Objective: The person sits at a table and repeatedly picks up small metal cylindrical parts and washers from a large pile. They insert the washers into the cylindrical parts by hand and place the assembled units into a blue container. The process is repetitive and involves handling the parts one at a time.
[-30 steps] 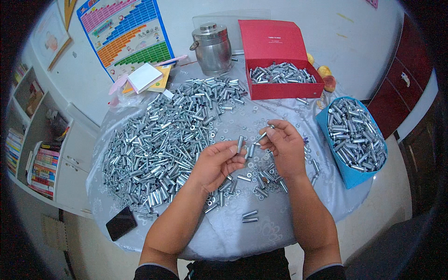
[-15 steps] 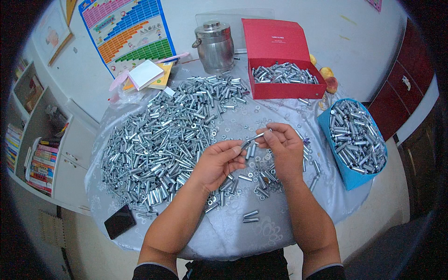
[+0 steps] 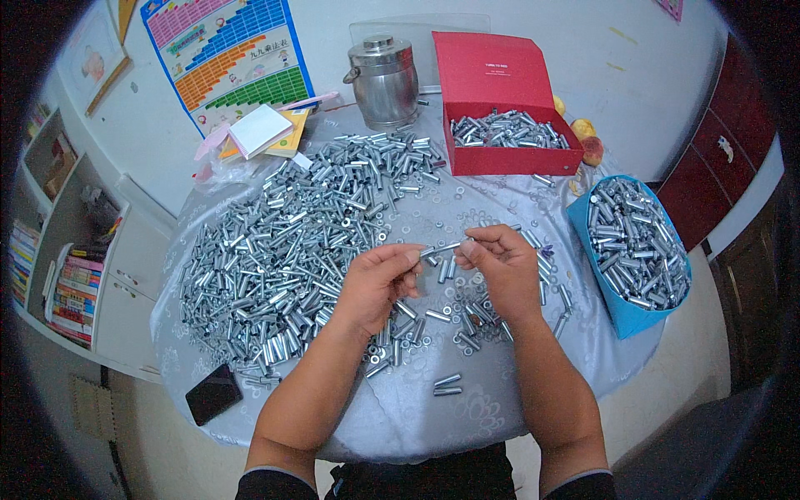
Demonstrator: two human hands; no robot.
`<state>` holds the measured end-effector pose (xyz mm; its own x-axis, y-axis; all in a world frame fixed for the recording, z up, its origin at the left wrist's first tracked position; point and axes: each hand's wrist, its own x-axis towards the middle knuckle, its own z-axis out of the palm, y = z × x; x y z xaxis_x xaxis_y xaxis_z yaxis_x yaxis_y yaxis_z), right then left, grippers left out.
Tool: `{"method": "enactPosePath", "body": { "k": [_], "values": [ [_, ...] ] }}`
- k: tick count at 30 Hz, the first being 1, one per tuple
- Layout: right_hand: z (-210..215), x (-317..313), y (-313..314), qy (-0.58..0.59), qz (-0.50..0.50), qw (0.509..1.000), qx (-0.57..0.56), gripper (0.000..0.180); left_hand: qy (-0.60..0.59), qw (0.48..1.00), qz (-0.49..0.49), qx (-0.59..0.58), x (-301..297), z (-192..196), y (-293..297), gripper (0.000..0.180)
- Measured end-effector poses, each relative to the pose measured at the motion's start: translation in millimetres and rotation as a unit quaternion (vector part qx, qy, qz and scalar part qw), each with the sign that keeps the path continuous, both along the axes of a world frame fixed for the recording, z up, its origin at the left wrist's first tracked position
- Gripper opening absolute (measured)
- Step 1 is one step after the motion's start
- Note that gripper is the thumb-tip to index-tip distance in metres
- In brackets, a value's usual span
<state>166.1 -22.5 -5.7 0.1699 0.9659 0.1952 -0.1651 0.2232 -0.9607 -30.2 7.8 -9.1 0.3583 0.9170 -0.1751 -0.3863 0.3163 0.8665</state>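
**Metal sleeve held between both hands above a round table of loose parts**

A short silver metal sleeve [image 3: 439,248] is held level above the middle of the round table covered with a pale patterned cloth [image 3: 400,417]. The left hand [image 3: 377,282] is closed on the sleeve's left end with its fingertips, and the right hand [image 3: 498,268] is pinched on the right end; whether a small part is being fitted there cannot be told.

From the hands, a large heap of silver metal sleeves [image 3: 292,242] is spread between nine and eleven o'clock. A thin scatter of sleeves and small washers [image 3: 454,321] lies directly beneath and toward six o'clock. At one o'clock an open red cardboard box [image 3: 500,92] is partly filled with similar pieces, and at three o'clock a blue fabric bin [image 3: 629,250] is seen nearly full of them.

Judged from this layout, a good share appears to be sorted into the box and bin, while the larger share is left in the heap.

A lidded steel pot [image 3: 383,79] stands at twelve o'clock, and a black phone [image 3: 213,393] lies at the table's edge at eight o'clock.
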Motion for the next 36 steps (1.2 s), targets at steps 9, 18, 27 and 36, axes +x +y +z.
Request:
{"method": "enactPosePath", "body": {
  "k": [9,18,27,36],
  "values": [
    [-2,-3,-5,-0.075,0.111,0.991,-0.017,0.015,-0.032,0.998,-0.022,-0.038,2,3,0,0.021],
    [0,-2,-6,-0.148,0.059,0.987,0.021,0.012,-0.136,0.986,-0.043,-0.086,15,9,-9,0.030],
    [-8,23,3,-0.445,-0.028,0.892,0.067,0.011,-0.042,0.997,0.024,-0.057,5,6,1,0.034],
    [-23,33,8,-0.553,0.046,0.828,0.077,0.013,0.114,0.991,0.030,0.056,6,-1,2,0.037]
  ]
}}
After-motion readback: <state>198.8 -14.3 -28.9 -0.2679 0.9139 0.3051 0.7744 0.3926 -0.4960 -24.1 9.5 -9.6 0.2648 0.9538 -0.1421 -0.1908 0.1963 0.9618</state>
